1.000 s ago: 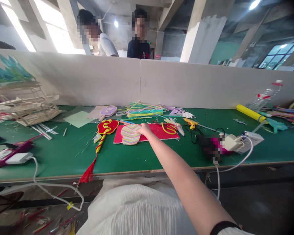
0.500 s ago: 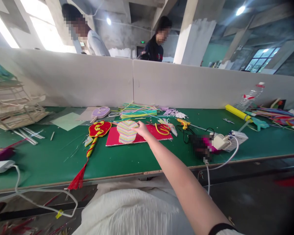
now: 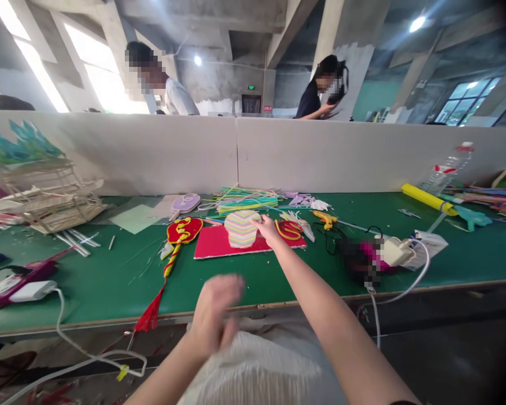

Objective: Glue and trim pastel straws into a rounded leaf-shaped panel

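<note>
Your right hand [image 3: 266, 229] pinches the striped piece [image 3: 241, 232] by its edge, hiding part of the red board [image 3: 211, 243]. Your left hand [image 3: 217, 315] is blurred (how open, I can't tell).

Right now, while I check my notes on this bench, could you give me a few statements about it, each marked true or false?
1. The right hand holds the striped piece by its edge. True.
2. The left hand grips the red-and-yellow fan. False: it is apart from the fan, blurred, near the table's front edge.
3. The yellow glue gun lies to the right of the red board. True.
4. The plastic bottle is at the table's left end. False: it is toward the right.
5. The fan lies left of the red board. True.
</note>
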Available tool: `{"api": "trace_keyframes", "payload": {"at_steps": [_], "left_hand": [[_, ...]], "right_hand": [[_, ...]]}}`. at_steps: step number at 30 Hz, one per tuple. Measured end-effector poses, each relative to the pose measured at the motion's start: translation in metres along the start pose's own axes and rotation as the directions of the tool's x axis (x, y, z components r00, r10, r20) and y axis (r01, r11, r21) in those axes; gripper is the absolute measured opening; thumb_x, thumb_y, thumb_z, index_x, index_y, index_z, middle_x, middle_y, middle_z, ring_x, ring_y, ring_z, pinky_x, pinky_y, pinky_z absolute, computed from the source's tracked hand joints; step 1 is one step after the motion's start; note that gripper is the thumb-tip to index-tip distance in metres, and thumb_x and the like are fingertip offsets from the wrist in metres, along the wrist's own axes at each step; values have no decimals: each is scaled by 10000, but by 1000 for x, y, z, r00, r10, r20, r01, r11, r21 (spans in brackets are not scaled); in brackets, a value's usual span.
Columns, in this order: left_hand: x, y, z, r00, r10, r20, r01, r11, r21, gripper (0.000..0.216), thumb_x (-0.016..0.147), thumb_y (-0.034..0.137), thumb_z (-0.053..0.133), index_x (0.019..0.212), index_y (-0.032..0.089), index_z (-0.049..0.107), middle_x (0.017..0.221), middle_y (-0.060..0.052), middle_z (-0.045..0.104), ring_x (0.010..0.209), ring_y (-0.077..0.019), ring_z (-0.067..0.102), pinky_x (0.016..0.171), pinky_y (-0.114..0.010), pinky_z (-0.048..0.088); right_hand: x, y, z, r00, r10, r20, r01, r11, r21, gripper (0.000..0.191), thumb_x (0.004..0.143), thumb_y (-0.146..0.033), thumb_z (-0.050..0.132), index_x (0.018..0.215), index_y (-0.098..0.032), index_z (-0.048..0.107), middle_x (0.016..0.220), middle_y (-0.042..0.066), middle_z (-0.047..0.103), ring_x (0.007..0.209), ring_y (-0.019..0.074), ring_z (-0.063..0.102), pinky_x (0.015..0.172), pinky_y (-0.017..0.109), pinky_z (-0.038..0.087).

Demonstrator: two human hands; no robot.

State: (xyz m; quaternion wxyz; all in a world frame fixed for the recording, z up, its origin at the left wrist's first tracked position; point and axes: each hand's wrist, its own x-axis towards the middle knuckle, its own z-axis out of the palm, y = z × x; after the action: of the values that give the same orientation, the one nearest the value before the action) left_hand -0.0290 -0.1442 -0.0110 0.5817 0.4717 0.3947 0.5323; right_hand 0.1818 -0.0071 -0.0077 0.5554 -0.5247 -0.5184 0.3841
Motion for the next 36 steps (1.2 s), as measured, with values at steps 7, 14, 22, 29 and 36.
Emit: {"api": "trace_keyframes", "payload": {"at_steps": [7,14,22,29,36], "left_hand": [[87,1,6,995,-96,1,94,968,-233,484,777,212,695,1233,182,534,1154,-113,668,1257,-279,482,1022,-361,403],[113,-17,4,933,-249,259,324,895,-307,182,839,175,603,984,77,654,888,-152,740,957,-296,681,900,-432,511],[114,-29,-5,926,-201,321,337,822,-459,392,902,195,518,1279,89,509,1097,-148,701,1115,-282,605,1020,-456,421],[120,-36,-8,921,-195,338,353,786,-508,464,898,198,526,1338,73,449,1166,-172,665,1159,-294,572,1045,-466,389],[119,-33,-5,923,-207,324,357,774,-524,461,913,215,499,1354,96,434,1188,-163,655,1170,-299,562,1048,-496,377]], "right_hand": [[-12,-14,-14,992,-84,99,84,996,0,449,652,-542,669,898,-173,599,849,40,695,828,199,658,747,318,510],[-11,-11,-27,992,-33,124,68,957,-284,369,890,-469,477,1063,-174,618,943,56,691,898,184,650,752,310,520],[-5,7,-110,992,107,-63,-115,597,-794,308,906,-322,540,1178,-179,552,1214,87,558,1022,204,580,861,418,500],[7,3,-104,983,143,-113,-164,425,-890,323,901,-326,549,1182,-167,547,1198,87,566,1013,206,586,850,420,504],[-3,-1,-104,962,97,-254,-259,603,-754,309,901,-321,549,1175,-178,554,1211,87,560,1032,208,577,868,420,495]]}}
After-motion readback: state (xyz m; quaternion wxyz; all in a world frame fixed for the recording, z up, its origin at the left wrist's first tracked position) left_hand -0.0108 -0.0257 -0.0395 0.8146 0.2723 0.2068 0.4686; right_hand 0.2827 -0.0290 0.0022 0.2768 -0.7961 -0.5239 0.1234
